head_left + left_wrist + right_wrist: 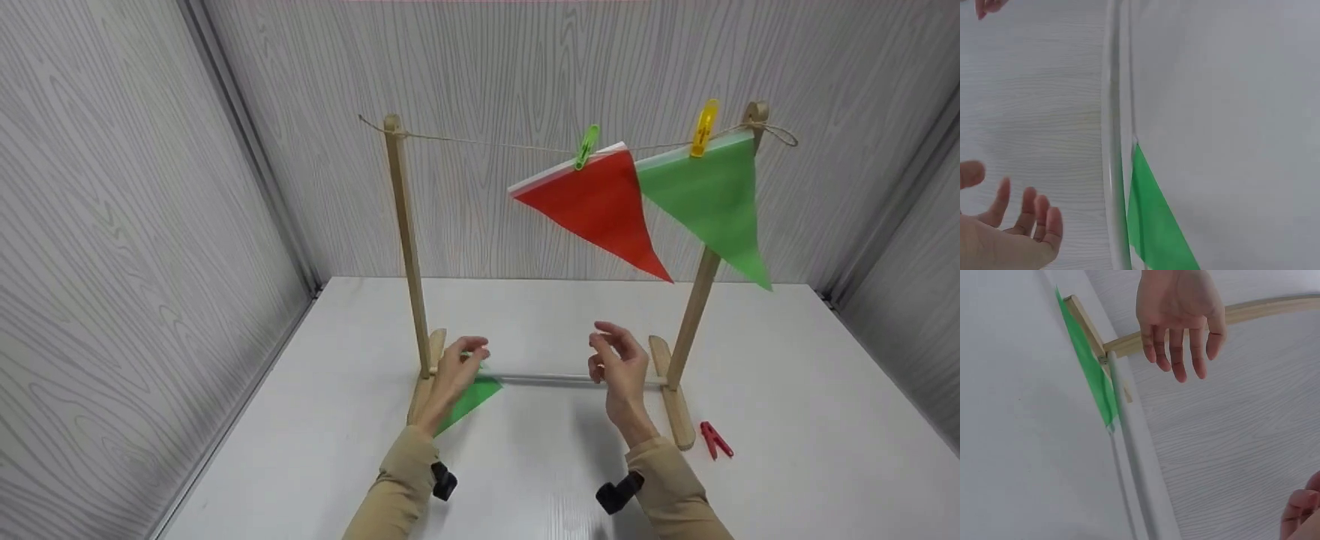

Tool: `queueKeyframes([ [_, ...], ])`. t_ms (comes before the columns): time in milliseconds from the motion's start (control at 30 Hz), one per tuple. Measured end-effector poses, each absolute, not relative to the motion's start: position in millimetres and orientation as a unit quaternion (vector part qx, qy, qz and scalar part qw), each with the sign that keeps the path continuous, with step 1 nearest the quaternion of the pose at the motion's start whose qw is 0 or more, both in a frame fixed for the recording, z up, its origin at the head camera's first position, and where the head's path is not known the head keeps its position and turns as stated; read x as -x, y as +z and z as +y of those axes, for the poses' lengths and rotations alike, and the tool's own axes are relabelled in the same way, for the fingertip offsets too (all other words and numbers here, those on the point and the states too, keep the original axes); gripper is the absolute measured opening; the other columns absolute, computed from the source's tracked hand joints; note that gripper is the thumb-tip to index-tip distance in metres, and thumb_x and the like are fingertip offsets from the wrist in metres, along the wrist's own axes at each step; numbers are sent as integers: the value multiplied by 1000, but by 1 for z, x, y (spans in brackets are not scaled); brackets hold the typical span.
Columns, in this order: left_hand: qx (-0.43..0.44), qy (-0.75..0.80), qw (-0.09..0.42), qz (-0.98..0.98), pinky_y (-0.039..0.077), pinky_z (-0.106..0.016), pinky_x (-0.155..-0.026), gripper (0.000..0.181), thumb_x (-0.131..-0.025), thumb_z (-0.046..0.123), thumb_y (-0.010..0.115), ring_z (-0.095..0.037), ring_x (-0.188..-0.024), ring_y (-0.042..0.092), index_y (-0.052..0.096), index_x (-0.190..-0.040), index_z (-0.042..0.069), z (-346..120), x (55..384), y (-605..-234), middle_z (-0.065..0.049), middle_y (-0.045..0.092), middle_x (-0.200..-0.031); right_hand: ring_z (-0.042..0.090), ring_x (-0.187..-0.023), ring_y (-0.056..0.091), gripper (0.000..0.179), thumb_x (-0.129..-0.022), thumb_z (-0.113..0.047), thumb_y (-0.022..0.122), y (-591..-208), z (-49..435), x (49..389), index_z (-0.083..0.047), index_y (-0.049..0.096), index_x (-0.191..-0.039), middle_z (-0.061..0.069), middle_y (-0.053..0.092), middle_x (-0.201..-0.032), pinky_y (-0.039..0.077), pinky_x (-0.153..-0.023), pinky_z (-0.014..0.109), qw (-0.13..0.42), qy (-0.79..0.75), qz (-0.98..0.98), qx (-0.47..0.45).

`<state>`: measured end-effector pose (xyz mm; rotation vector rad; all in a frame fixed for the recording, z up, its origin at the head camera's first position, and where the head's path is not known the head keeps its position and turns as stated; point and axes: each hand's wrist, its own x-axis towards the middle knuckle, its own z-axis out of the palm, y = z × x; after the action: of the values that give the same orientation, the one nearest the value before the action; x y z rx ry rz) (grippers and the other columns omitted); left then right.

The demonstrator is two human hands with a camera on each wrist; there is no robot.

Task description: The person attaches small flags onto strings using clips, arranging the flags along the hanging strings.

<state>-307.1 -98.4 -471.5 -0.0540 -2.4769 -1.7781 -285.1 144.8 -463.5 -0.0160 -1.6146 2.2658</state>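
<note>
My left hand (459,371) hovers near the foot of the left post, above a green pennant (474,399) that lies on the table. In the left wrist view the fingers of that left hand (1019,236) are loosely bent and hold nothing. The right hand (622,367) is raised near the right post, its fingers relaxed around bare air; only part of this right hand (1300,512) enters the right wrist view. Above, a string carries a red pennant (596,202) under a green clothespin (587,147) and another green pennant (712,195) under a yellow clothespin (703,129).
A wooden left post (406,247) and right post (696,307) stand on wooden feet, joined low down by a pale crossbar (544,379). To the right of the stand lies a red clothespin (715,440). Wood-grain panels enclose the white table (795,360).
</note>
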Motion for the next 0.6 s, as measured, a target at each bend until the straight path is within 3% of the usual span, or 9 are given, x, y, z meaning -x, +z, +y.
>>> queueKeyframes([
  [200, 83, -405, 19, -910, 48, -54, -102, 35, -96, 17, 61, -38, -121, 58, 64, -126, 0, -108, 291, -482, -23, 60, -130, 14, -74, 63, 21, -95, -7, 65, -489, 136, 287, -1, 66, -115, 1, 64, -89, 51, -62, 25, 18, 746, -665, -1],
  [400, 85, -350, -85, -929, 43, -57, -109, 49, -96, 25, 62, -37, -130, 53, 56, -137, 0, -113, 278, -486, -21, 53, -144, 17, -96, 67, 33, -96, -15, 66, -507, 136, 290, 4, 64, -122, 11, 71, -109, 53, -88, 36, -85, 673, -734, -46],
  [600, 87, -306, -146, -937, 23, -58, -124, 64, -97, 28, 63, -47, -153, 20, 43, -148, -5, -113, 271, -492, -30, 21, -163, 18, -114, 64, 39, -97, -14, 63, -516, 137, 293, 9, 61, -128, 22, 66, -128, 48, -101, 32, -120, 644, -752, -72],
])
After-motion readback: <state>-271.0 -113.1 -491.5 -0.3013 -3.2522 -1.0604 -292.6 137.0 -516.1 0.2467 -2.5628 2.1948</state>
